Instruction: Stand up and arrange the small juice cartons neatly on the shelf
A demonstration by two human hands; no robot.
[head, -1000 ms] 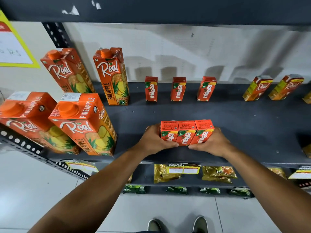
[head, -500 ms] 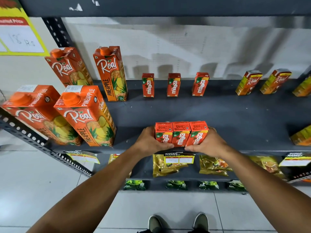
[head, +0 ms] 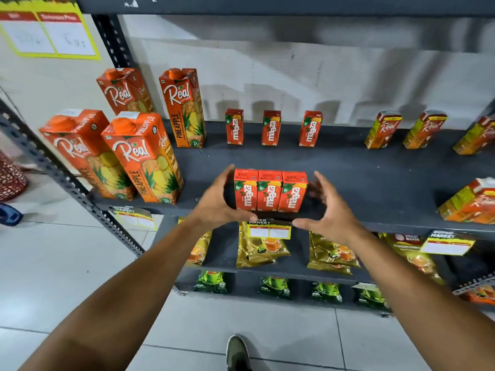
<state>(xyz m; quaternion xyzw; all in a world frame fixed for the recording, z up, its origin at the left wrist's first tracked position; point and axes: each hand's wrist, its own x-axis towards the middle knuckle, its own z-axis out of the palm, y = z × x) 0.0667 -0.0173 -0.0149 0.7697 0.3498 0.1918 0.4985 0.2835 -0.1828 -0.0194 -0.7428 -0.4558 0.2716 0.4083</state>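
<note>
Three small red Maaza cartons [head: 270,191] stand upright side by side, touching, near the front edge of the dark grey shelf [head: 348,167]. My left hand [head: 219,202] hovers open just left of the row, fingers spread, not gripping it. On the other side my right hand [head: 325,210] is open too, a small gap away from the rightmost carton. Three more Maaza cartons [head: 270,128] stand spaced apart along the back of the shelf.
Several tall Real pineapple cartons [head: 142,156] stand at the shelf's left end. Small Real cartons [head: 383,131] stand at the back right and another group [head: 471,202] at the front right. Price tags [head: 269,231] hang below the edge; tea packets fill lower shelves.
Both hands have let go of the three front cartons and drawn slightly apart. The row stays standing at the shelf's front. My head has moved back and to the left.
</note>
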